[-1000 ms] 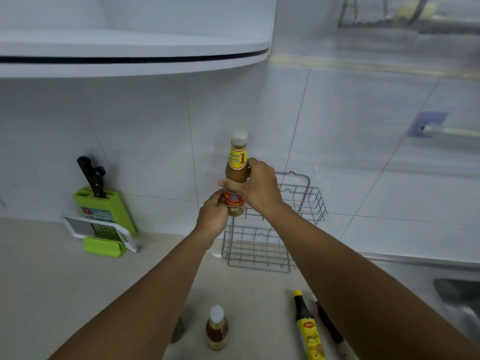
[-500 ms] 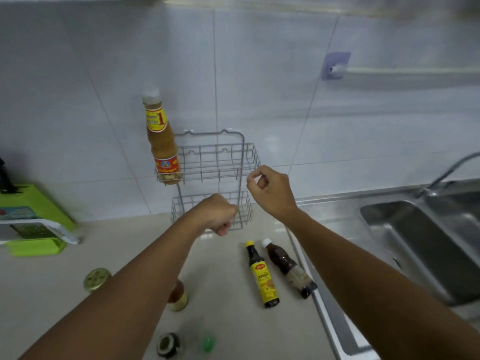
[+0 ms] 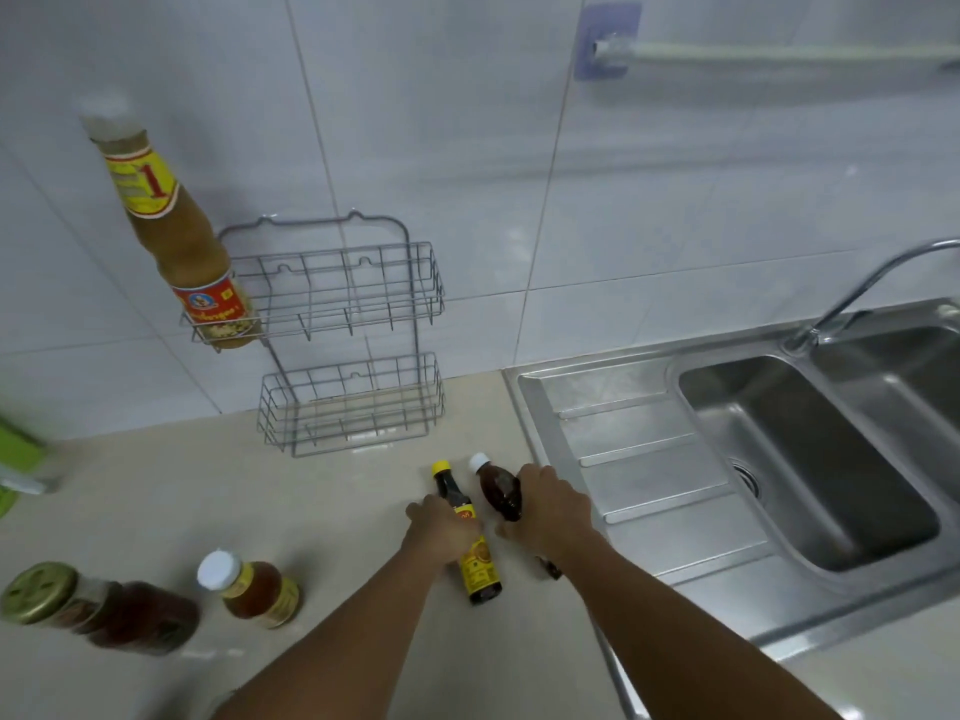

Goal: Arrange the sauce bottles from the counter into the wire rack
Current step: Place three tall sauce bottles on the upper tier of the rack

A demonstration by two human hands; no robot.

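Note:
A two-tier wire rack [image 3: 415,304] stands against the tiled wall. A tall bottle of tan sauce [image 3: 174,241] with a white cap stands at the left end of its upper basket. Two slim bottles lie side by side on the counter in front of the rack. My left hand [image 3: 441,532] is closed over the dark bottle with the yellow cap and yellow label [image 3: 479,569]. My right hand [image 3: 550,517] is closed over the brown bottle with the white cap [image 3: 497,485]. Both bottles still rest on the counter.
A squat jar with a white lid [image 3: 252,589] and a dark jar with a gold lid [image 3: 98,610] sit at the front left. A steel sink [image 3: 649,449] with a faucet [image 3: 857,293] lies to the right. Something green [image 3: 15,454] shows at the left edge.
Both hands dropped from the rack to the two lying bottles and closed on them. The view tilted down and right. The tall bottle stays in the upper basket.

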